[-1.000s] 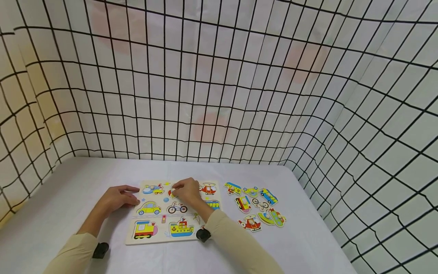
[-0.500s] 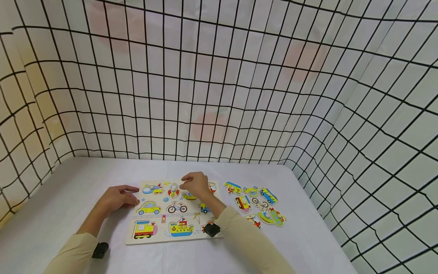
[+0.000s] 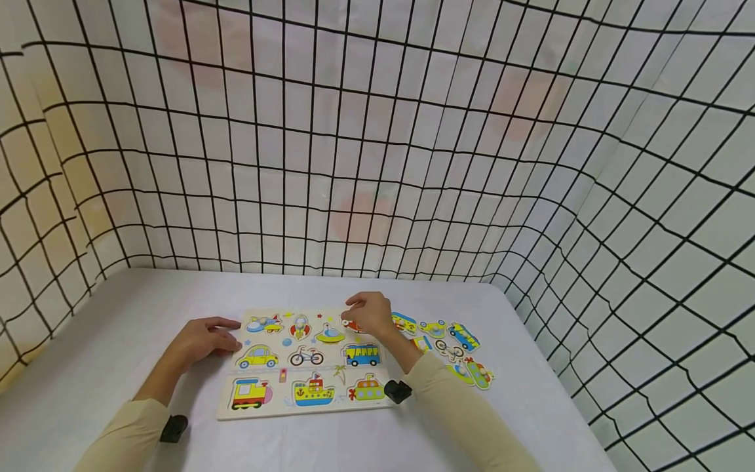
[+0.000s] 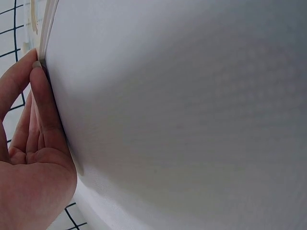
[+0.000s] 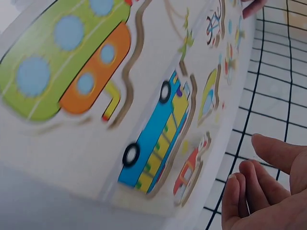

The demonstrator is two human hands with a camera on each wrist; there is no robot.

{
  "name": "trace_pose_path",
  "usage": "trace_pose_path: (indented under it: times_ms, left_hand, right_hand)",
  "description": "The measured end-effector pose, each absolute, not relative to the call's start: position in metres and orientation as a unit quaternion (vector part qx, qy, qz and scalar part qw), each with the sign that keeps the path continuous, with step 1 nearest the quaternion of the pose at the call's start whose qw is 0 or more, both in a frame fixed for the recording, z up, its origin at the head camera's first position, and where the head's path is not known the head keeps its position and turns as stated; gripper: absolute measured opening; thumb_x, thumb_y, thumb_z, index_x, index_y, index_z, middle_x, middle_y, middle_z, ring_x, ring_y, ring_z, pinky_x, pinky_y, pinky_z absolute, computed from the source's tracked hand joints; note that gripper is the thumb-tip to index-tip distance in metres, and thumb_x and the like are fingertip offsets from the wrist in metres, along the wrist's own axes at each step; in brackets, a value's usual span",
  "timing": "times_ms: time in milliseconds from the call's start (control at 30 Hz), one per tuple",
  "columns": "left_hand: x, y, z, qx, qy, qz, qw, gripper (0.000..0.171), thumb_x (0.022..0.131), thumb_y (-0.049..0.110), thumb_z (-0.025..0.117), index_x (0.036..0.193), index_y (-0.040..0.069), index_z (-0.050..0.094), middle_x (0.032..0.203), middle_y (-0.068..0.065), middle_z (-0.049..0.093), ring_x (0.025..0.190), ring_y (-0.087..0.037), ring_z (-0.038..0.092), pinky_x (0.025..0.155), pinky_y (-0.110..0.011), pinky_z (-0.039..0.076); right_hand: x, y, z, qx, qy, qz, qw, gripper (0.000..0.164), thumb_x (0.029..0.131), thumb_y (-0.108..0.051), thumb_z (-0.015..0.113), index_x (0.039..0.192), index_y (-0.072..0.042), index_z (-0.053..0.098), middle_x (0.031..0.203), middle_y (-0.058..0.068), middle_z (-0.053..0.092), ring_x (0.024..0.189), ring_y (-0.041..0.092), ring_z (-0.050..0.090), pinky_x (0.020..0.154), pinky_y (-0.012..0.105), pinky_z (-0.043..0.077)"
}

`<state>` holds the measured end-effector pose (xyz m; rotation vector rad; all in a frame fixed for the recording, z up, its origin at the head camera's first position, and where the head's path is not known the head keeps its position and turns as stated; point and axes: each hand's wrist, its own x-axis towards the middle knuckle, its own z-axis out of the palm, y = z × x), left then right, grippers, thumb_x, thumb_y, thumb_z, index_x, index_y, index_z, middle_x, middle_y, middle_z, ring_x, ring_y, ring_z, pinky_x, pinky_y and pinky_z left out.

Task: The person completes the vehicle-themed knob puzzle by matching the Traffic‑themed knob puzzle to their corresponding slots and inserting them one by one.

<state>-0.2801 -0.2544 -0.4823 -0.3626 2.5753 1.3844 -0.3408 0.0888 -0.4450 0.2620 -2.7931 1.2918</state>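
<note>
As the right grip [image 3: 371, 316] hovers empty above the board [image 3: 280, 397] (left grip [image 3: 197, 342], unclenched, at its edge), loose pieces [image 3: 464, 337] rightward look light, stiff, best pinched by their knobs [image 3: 462, 369].

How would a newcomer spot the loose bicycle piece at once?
On the white table, find the puzzle board, then the loose pieces right of it in the head view. The bicycle piece lies just below-left of the blue bus piece. It's mostly white with two dark-rimmed wheels; its visible neighbours are brightly coloured.
</note>
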Motion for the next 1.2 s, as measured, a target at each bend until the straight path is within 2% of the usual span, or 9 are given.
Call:
trace_pose_path:
  times_ms: [333, 600, 933, 1200]
  left_hand:
    - [-0.280, -0.255, -0.481, -0.122, 0.870, 0.467, 0.096, 0.065, 0.083, 0.023, 0.081, 0.139, 0.000, 0.057, 0.098, -0.010, 0.077, 0.088, -0.023, 0.062, 0.070, -0.028, 0.043]
    - [-0.280, -0.256, -0.482, -0.119, 0.872, 0.465, 0.094, 0.066, 0.083, 0.024, 0.081, 0.140, 0.000, 0.057, 0.098, -0.010, 0.077, 0.089, -0.024, 0.062, 0.072, -0.030, 0.043]
    - [-0.279, -0.255, -0.481, -0.119, 0.872, 0.466, 0.095, 0.066, 0.083, 0.024, 0.081, 0.140, 0.000, 0.057, 0.102, -0.013, 0.077, 0.090, -0.024, 0.063, 0.073, -0.031, 0.043]
    - [-0.281, -0.255, -0.482, -0.116, 0.869, 0.470, 0.097, 0.067, 0.082, 0.024, 0.081, 0.140, 0.000, 0.056, 0.100, -0.011, 0.078, 0.088, -0.023, 0.064, 0.073, -0.030, 0.044]
  right_hand:
    - [-0.348, 0.127, -0.440, 0.034, -0.916, 0.396, 0.042, 0.026, 0.083, -0.019, 0.083, 0.105, -0.007, 0.078, 0.089, 0.005, 0.076, 0.080, 0.018, 0.066, 0.070, 0.029, 0.051]
    - [-0.349, 0.157, -0.432, 0.020, -0.914, 0.404, 0.026, 0.032, 0.083, -0.021, 0.083, 0.110, -0.005, 0.076, 0.091, 0.005, 0.076, 0.077, 0.018, 0.068, 0.066, 0.028, 0.054]
    - [-0.345, 0.191, -0.419, 0.033, -0.911, 0.411, -0.022, 0.031, 0.084, -0.023, 0.082, 0.112, -0.008, 0.076, 0.097, 0.004, 0.076, 0.098, 0.031, 0.070, 0.085, 0.039, 0.055]
    - [-0.336, 0.216, -0.417, 0.024, -0.914, 0.405, -0.019, 0.028, 0.085, -0.019, 0.078, 0.111, -0.009, 0.077, 0.101, 0.007, 0.076, 0.093, 0.027, 0.069, 0.087, 0.041, 0.054]
